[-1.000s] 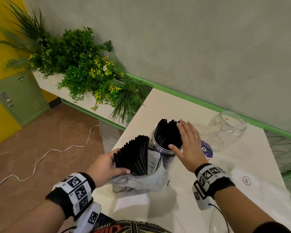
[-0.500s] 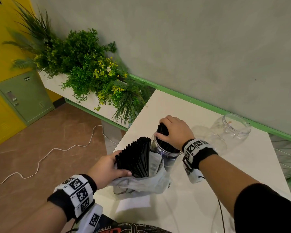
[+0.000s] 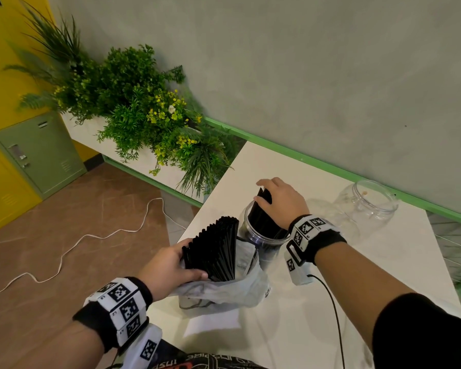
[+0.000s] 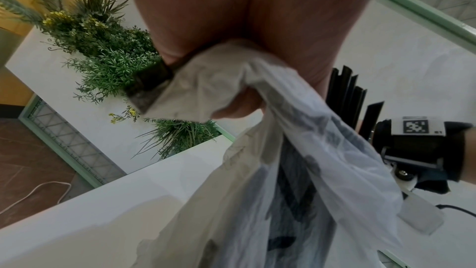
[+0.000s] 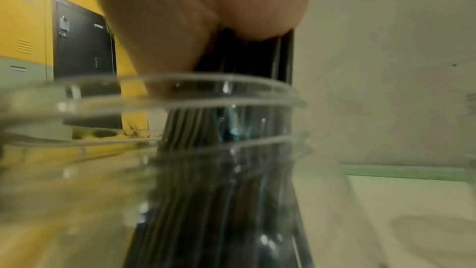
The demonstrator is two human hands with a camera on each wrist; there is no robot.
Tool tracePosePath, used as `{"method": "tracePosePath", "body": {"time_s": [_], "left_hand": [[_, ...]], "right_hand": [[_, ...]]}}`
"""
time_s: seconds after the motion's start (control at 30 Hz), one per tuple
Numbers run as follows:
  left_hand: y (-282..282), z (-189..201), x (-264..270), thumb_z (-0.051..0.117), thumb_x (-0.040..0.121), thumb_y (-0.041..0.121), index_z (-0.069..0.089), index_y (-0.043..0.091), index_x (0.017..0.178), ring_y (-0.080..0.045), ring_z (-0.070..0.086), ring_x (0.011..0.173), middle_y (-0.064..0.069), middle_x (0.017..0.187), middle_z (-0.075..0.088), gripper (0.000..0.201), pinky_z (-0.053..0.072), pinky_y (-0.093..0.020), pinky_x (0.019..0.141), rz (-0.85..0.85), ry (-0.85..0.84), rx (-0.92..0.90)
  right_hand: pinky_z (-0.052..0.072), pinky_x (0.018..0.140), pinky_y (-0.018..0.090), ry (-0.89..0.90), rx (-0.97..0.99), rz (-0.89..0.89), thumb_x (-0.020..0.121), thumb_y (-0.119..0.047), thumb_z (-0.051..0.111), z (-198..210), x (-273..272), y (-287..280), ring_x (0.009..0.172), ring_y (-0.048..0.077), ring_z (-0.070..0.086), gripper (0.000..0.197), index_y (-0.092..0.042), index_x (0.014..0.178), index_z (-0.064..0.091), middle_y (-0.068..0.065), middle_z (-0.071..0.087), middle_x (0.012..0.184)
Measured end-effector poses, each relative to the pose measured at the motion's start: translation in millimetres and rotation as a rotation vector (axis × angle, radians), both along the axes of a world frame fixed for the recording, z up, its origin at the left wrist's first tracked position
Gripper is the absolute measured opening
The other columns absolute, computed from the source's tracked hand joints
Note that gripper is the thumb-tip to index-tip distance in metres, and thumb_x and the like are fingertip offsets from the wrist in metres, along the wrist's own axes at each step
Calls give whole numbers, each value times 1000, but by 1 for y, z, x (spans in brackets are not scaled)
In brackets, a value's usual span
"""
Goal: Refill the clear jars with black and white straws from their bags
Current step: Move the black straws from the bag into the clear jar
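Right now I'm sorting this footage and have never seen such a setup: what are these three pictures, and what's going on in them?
No machine here: a person wears one camera on the head and one on each wrist, on the checkered bands. The head view looks down on a white table. The left hand grips a plastic bag of black straws; the left wrist view shows that bag up close. The right hand holds the straws standing in a clear jar; the blurry right wrist view looks through that jar's rim. A second clear jar stands farther back, with no straws in it. Plants sit beyond the table.
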State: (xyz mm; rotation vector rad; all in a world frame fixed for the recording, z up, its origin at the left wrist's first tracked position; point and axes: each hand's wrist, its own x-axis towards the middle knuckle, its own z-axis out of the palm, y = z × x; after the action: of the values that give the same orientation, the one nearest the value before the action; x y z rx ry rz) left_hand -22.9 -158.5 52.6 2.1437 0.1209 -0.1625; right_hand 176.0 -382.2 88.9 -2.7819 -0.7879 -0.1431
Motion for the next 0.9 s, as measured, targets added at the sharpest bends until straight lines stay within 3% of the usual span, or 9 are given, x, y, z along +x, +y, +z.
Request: {"method": "tracePosePath", "body": {"time_s": [0.13,0.2,0.33,0.43,0.5,0.57,0.73,0.8,0.9], "left_hand": [[1,0,0,82,71,26,54,43,95,8,61,89,18,96,69,41,48,-20,83,1,-1,9],[1,-1,0,82,71,26,55,43,95,7,61,90,18,96,69,40,48,-21,84,0,-1,2],[0,-1,-1,82,71,24,55,44,98,4,62,93,18,98,69,43,48,-22,86,1,3,-11],[-1,-1,-1,83,71,24,54,44,98,6,62,92,18,97,69,45,48,-18,82,5,0,-13],[0,-2,-1,83,70,23,53,44,97,9,60,91,19,95,68,45,45,-11,76,7,-3,-14],[0,-3,-1,83,70,21,53,44,96,11,59,90,21,93,68,46,42,-6,72,7,-2,-24],[2,-5,-3,84,68,22,55,43,94,10,59,87,28,91,65,44,43,-12,73,-2,-15,-41],[2,-6,-5,84,65,26,56,43,93,5,61,88,24,90,67,43,46,-16,76,-1,-6,-63],[0,-7,-7,85,64,24,59,37,101,2,63,92,16,92,70,47,47,-17,80,-34,26,-106]], "right_hand": [[47,80,36,-71,223,-36,96,-32,51,-1,-2,0,100,25,54,22,-18,110,60,2,57,106],[46,84,38,-96,251,-55,96,-29,51,0,-3,-1,102,25,52,22,-16,113,57,3,57,111],[33,98,41,-124,52,-75,95,-33,51,4,-9,-1,119,27,41,35,-22,129,50,2,51,127],[33,101,37,-154,318,-14,93,-30,57,14,-31,-1,119,23,40,42,-20,132,47,1,49,128],[38,98,28,-48,607,54,91,-27,62,18,-57,-1,114,15,45,45,-18,132,46,-1,48,123],[41,94,19,168,741,90,88,-31,65,16,-90,-1,111,6,48,55,-22,136,40,-4,46,122],[33,99,5,567,648,169,73,-48,78,-13,-136,-3,129,0,37,102,-41,146,7,-11,28,146],[28,108,10,602,565,172,65,-47,84,-29,-138,-2,136,5,30,122,-33,150,-2,-8,21,153],[31,114,36,536,437,161,55,-59,85,-48,-134,8,139,13,31,132,-28,153,2,-4,32,151]]}}
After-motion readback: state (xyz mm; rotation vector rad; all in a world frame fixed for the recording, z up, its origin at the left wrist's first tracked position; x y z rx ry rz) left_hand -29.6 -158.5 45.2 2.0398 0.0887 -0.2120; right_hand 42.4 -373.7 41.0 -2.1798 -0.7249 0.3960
